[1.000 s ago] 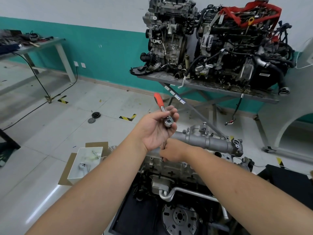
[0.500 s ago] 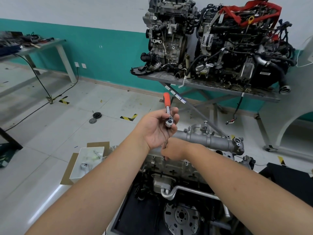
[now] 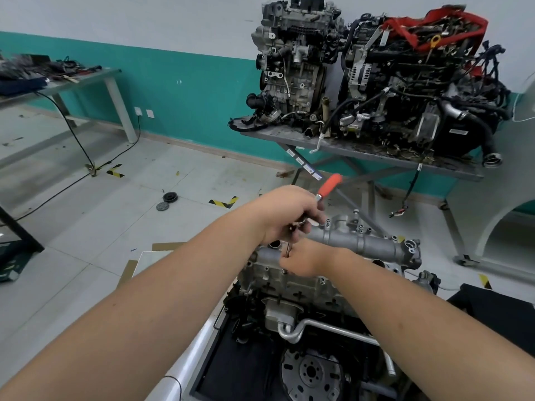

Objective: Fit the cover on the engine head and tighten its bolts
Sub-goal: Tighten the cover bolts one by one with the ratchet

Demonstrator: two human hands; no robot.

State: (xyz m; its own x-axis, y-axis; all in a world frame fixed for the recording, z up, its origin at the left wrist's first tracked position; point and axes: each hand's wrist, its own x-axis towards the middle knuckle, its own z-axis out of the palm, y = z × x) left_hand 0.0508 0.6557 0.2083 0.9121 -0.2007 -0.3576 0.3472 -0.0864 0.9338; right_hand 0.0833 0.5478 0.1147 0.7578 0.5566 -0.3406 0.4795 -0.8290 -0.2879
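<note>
A silver engine head [image 3: 304, 282] stands in front of me with a grey cast cover [image 3: 362, 241] lying along its top, small bolts standing along the cover's edge. My left hand [image 3: 285, 215] grips the head of a ratchet wrench, whose orange handle [image 3: 330, 183] points up and to the right. Just below it, my right hand [image 3: 307, 257] pinches the thin extension shaft [image 3: 288, 248] that runs down to the head's near edge. The socket end is hidden under my right hand.
Two other engines [image 3: 376, 82] sit on a grey metal table [image 3: 362, 153] behind the work. A bench [image 3: 72, 82] with tools stands at the far left. Cardboard [image 3: 127, 270] and round parts [image 3: 169, 197] lie on the tiled floor. A flywheel [image 3: 311, 374] faces me below.
The orange handle has swung from pointing up-left to pointing up-right. My left hand has turned over the ratchet head with it. My right hand stays on the shaft.
</note>
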